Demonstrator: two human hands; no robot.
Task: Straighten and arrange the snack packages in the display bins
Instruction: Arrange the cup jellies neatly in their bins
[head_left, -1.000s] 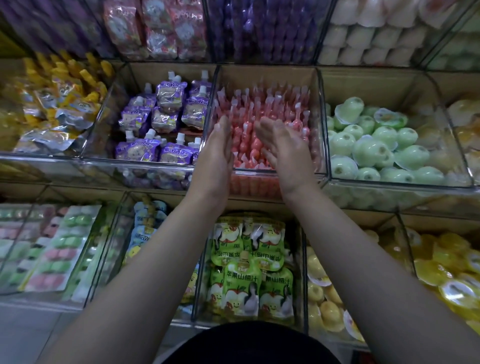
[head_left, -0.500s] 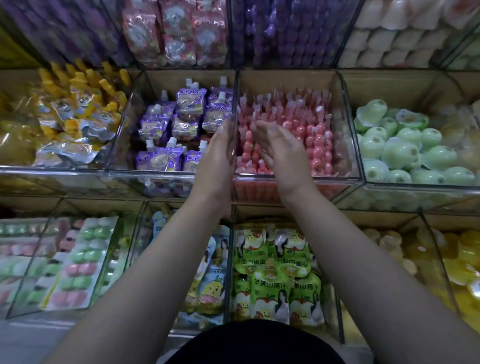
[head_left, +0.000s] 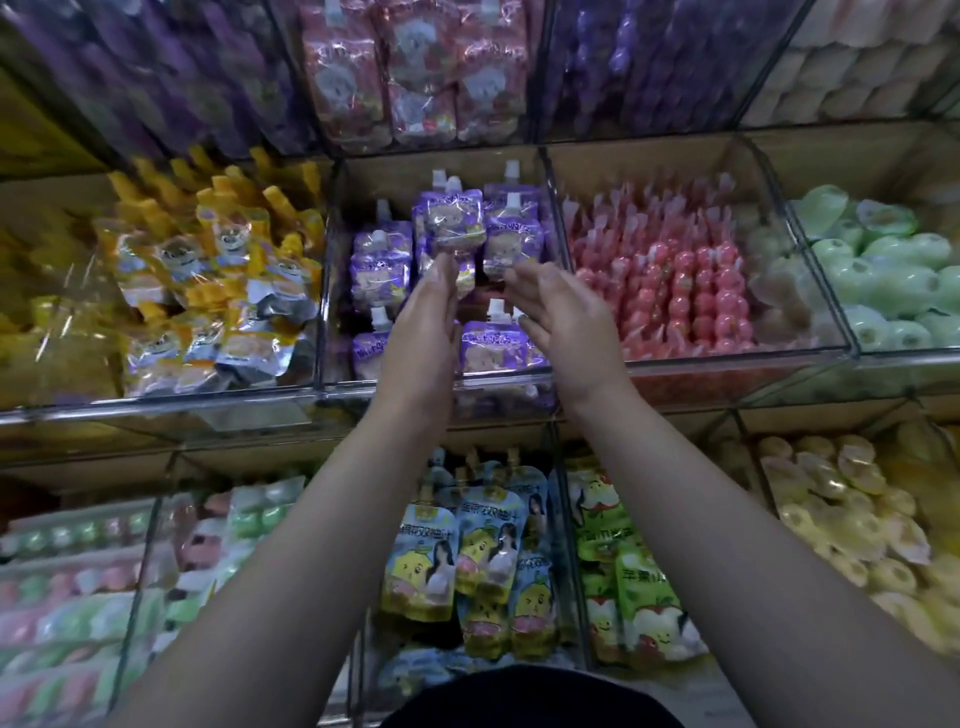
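I see both hands raised over the clear bin (head_left: 332, 291) in the middle of the frame, the one that holds the purple spouted pouches (head_left: 449, 223). The left hand (head_left: 423, 332) stands on its edge, palm turned to the right, and its fingertips touch the lower end of one upright pouch at the centre of the bin. The right hand (head_left: 563, 325) is just beside it, palm turned to the left, fingers loosely spread and reaching toward a neighbouring pouch (head_left: 511, 236). Neither grip is clenched: both hands are released and flat, with nothing held inside them. Between the two palms lies another purple pouch (head_left: 491, 345) at the front of the bin, partly hidden by the hands.

The pouches at the back of this bin stand upright with white caps up; those on the left side lean a little. To the left of the frame, a bin has yellow spouted pouches (head_left: 218, 270) lying in disorder. To the right, a bin holds red candy skewers (head_left: 670, 280) in rows, and further right there are green jelly cups (head_left: 893, 270). On the lower shelf, under the arms, stand yellow-blue drink pouches (head_left: 467, 551).
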